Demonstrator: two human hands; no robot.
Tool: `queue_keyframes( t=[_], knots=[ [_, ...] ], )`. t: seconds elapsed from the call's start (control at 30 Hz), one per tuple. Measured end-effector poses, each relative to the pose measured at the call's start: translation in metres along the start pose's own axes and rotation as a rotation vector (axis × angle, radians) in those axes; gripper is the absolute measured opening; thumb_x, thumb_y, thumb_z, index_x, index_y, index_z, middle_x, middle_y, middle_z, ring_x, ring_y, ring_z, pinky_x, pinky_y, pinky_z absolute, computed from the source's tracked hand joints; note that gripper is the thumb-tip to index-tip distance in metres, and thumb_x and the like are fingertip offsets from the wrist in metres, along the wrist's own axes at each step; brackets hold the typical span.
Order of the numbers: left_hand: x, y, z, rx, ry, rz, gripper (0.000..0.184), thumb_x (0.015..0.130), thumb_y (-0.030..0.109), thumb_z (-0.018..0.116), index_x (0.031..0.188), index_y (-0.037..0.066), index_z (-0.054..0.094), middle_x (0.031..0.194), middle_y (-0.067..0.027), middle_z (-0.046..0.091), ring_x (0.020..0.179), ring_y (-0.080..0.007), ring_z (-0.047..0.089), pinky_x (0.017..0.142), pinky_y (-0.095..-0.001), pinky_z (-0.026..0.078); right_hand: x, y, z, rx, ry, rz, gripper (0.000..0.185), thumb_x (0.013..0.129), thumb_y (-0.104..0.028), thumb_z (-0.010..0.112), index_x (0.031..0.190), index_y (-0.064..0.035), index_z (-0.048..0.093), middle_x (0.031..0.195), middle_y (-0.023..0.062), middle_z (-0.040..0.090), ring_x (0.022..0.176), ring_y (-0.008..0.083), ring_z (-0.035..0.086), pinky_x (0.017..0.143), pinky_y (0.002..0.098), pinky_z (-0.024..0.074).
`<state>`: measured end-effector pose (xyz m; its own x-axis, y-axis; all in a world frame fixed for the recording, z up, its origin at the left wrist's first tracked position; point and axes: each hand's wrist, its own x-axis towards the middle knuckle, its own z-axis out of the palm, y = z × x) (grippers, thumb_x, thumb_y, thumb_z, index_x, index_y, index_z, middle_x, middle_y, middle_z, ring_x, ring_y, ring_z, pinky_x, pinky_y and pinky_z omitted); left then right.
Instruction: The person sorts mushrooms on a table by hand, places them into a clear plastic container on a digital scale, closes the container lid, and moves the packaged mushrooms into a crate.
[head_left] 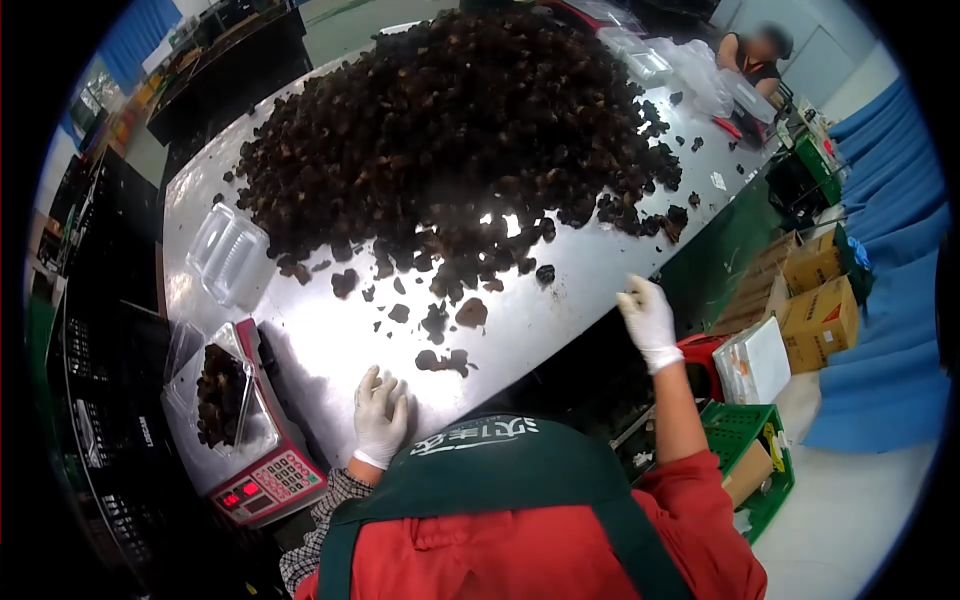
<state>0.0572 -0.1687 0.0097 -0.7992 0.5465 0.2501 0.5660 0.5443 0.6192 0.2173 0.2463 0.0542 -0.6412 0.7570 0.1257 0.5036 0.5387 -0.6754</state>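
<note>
A big heap of dark, crinkled pieces, like dried mushrooms or fungus, covers much of the metal table. My left hand, in a white glove, is at the table's near edge with its fingers apart and nothing in it. Just left of it stands a red-framed scale with lit red digits, bearing a clear box of dark pieces. My right hand, also gloved in white, is raised off the table's right edge; its fingers are curled, and whether they hold anything is too small to tell.
Empty clear plastic boxes lie at the table's left. Clear boxes and plastic bags are at the far right, near another person. Cartons and a green crate stand right of the table; black crates line the left.
</note>
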Motion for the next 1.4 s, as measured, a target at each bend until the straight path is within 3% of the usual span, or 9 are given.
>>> queue_keyframes(
  t=[0.13,0.27,0.4,0.53,0.8,0.93,1.0,1.23,1.4],
  knots=[
    [-0.013,0.000,0.002,-0.043,0.001,-0.013,0.031,0.076,0.008,0.068,0.106,0.001,0.063,0.129,-0.0211,0.048,0.106,-0.0342,0.054,0.091,-0.0407,0.046,-0.017,-0.074,0.100,-0.029,-0.355,-0.465,0.037,0.081,-0.018,0.066,0.115,-0.0047,0.059,0.109,0.0186,0.059,0.094,0.0326,0.060,0.083,0.0392,0.0493],
    [-0.026,0.000,-0.006,-0.068,0.004,-0.037,0.032,0.075,0.008,0.069,0.106,0.002,0.064,0.129,-0.0209,0.049,0.105,-0.0335,0.056,0.090,-0.0402,0.047,-0.020,-0.120,0.164,-0.218,-0.386,-0.528,0.029,0.079,-0.020,0.064,0.106,-0.0088,0.062,0.100,0.0137,0.058,0.095,0.0320,0.058,0.081,0.0408,0.0496],
    [-0.006,0.015,-0.013,-0.063,-0.074,0.061,0.029,0.079,0.012,0.067,0.106,0.003,0.064,0.123,-0.0198,0.053,0.103,-0.0348,0.057,0.089,-0.0417,0.047,0.005,-0.103,0.158,0.090,-0.528,-0.222,0.022,0.082,-0.012,0.061,0.104,-0.0062,0.063,0.097,0.0133,0.064,0.084,0.0264,0.063,0.078,0.0374,0.0515],
    [0.031,0.026,0.015,-0.059,-0.084,0.221,0.029,0.079,0.012,0.064,0.107,0.006,0.062,0.115,-0.0135,0.059,0.100,-0.0320,0.059,0.086,-0.0411,0.049,0.003,-0.095,0.102,0.597,-0.589,0.243,0.021,0.091,-0.009,0.055,0.109,-0.0003,0.060,0.084,0.0044,0.062,0.061,0.0080,0.054,0.057,0.0214,0.0468],
    [0.075,0.046,0.052,0.230,-0.368,0.384,0.024,0.081,0.020,0.062,0.103,0.009,0.062,0.090,-0.0101,0.062,0.086,-0.0273,0.059,0.078,-0.0382,0.048,-0.024,-0.043,0.051,1.142,-0.602,0.382,0.031,0.098,-0.022,0.050,0.117,0.0011,0.057,0.098,0.0075,0.062,0.078,0.0131,0.057,0.060,0.0256,0.0461],
    [0.079,0.035,0.054,-0.166,-0.131,0.150,0.026,0.083,0.013,0.060,0.109,0.007,0.063,0.100,-0.0135,0.064,0.091,-0.0305,0.060,0.082,-0.0378,0.049,-0.036,-0.037,0.037,1.261,-0.552,0.422,0.035,0.097,-0.025,0.051,0.119,0.0020,0.056,0.099,0.0082,0.062,0.079,0.0146,0.057,0.062,0.0262,0.0472],
    [0.087,0.052,0.046,-0.993,-0.214,-0.528,0.022,0.093,0.013,0.055,0.110,0.001,0.062,0.096,-0.0081,0.066,0.081,-0.0159,0.062,0.071,-0.0274,0.052,-0.038,-0.036,0.039,1.338,-0.599,0.399,0.035,0.098,-0.025,0.049,0.119,0.0020,0.056,0.101,0.0097,0.063,0.080,0.0159,0.058,0.065,0.0284,0.0480],
    [0.096,0.044,0.011,-1.637,-0.414,-0.721,0.037,0.097,0.025,0.050,0.119,-0.004,0.053,0.106,-0.0182,0.065,0.089,-0.0243,0.066,0.077,-0.0353,0.056,-0.031,-0.082,0.070,1.476,-0.851,0.399,0.035,0.098,-0.024,0.048,0.120,0.0009,0.056,0.110,0.0097,0.064,0.095,0.0186,0.060,0.073,0.0301,0.0477],
    [0.087,0.050,-0.007,-1.740,-0.415,-0.692,0.040,0.097,0.027,0.048,0.124,-0.003,0.050,0.114,-0.0204,0.061,0.094,-0.0263,0.064,0.079,-0.0357,0.054,-0.035,-0.121,0.084,1.429,-0.862,0.477,0.045,0.099,-0.031,0.043,0.125,0.0053,0.051,0.102,0.0142,0.062,0.073,0.0212,0.058,0.065,0.0324,0.0500]
  ],
)
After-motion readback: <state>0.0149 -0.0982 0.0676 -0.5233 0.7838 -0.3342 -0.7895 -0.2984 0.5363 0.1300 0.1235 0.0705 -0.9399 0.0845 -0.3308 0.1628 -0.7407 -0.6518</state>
